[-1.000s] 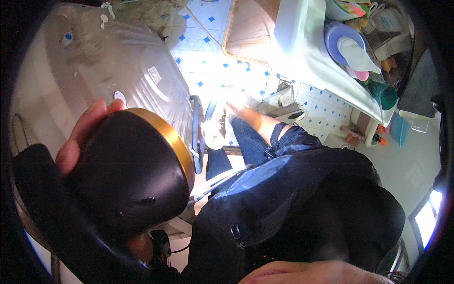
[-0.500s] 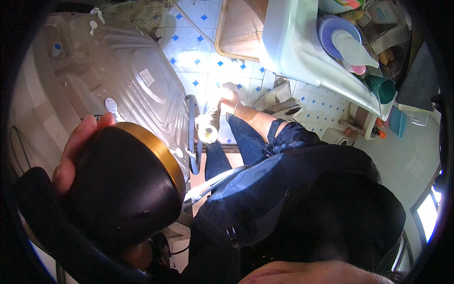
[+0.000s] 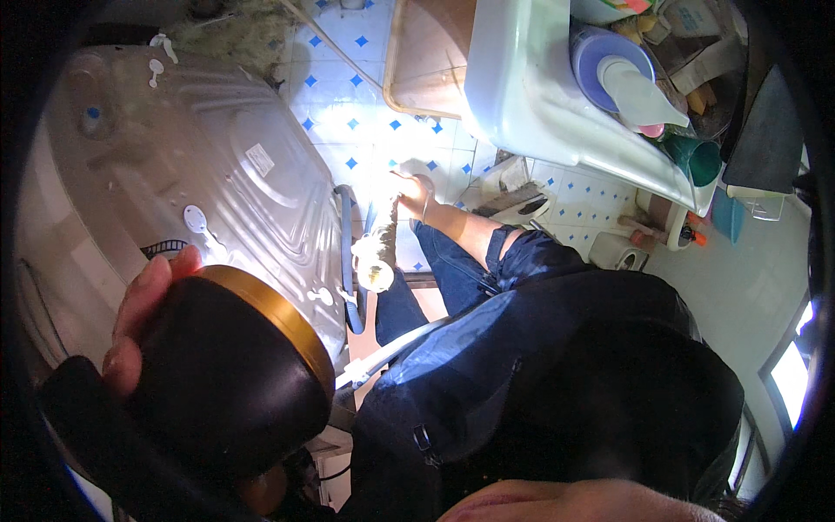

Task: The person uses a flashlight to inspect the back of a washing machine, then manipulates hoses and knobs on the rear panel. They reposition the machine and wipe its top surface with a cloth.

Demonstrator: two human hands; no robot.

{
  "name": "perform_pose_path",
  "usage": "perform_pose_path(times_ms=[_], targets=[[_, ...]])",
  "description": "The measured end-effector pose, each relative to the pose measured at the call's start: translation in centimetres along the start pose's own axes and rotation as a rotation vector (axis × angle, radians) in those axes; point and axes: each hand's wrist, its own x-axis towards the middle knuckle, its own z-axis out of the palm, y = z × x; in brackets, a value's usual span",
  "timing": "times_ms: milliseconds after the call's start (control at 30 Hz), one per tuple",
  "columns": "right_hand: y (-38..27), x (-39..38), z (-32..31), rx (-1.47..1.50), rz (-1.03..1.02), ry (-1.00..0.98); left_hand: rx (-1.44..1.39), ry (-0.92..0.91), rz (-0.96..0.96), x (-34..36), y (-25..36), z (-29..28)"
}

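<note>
My left hand (image 3: pixel 143 317) is closed around the side of a large black lamp (image 3: pixel 230 374) with a gold rim, close in front of me at the lower left. Its fingertips show past the lamp's far side; the rest of the hand is hidden behind it. Farther down, my right hand (image 3: pixel 413 193) grips the upper part of a pale, dirty-looking tube (image 3: pixel 377 248). The tube points down toward my legs, its near end glaring in bright light. Beside it, a grey hose (image 3: pixel 346 252) runs along the edge of a ribbed metal panel (image 3: pixel 252 200).
A white basin (image 3: pixel 522 113) juts in from the upper right, carrying a pump bottle (image 3: pixel 639 91) and a green cup (image 3: pixel 693 159). Behind it leans a brown-edged panel (image 3: pixel 426 61). White tiles with blue diamonds (image 3: pixel 352 113) cover the floor. A thin white pipe (image 3: pixel 383 352) crosses near my body.
The lamp and my left fingers sit slightly lower, the fingers more spread along its side. The tube's near end has swung downward, and its round opening faces me less.
</note>
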Motion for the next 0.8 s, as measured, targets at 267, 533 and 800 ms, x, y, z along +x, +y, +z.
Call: perform_pose_path(times_ms=[267,533,800], targets=[[-1.5,1.0,-2.1,0.029,-0.134,-0.023,0.041,-0.106,0.134,-1.5,-1.9,-1.1],[-8.9,4.2,-6.4,0.879,0.369,-0.218,0.478,0.182,0.086,-0.8,-0.9,1.6],[-6.7,6.8,-5.3,0.761,0.513,-0.312,1.411,0.508,-0.13,1.1,-1.5,5.5]])
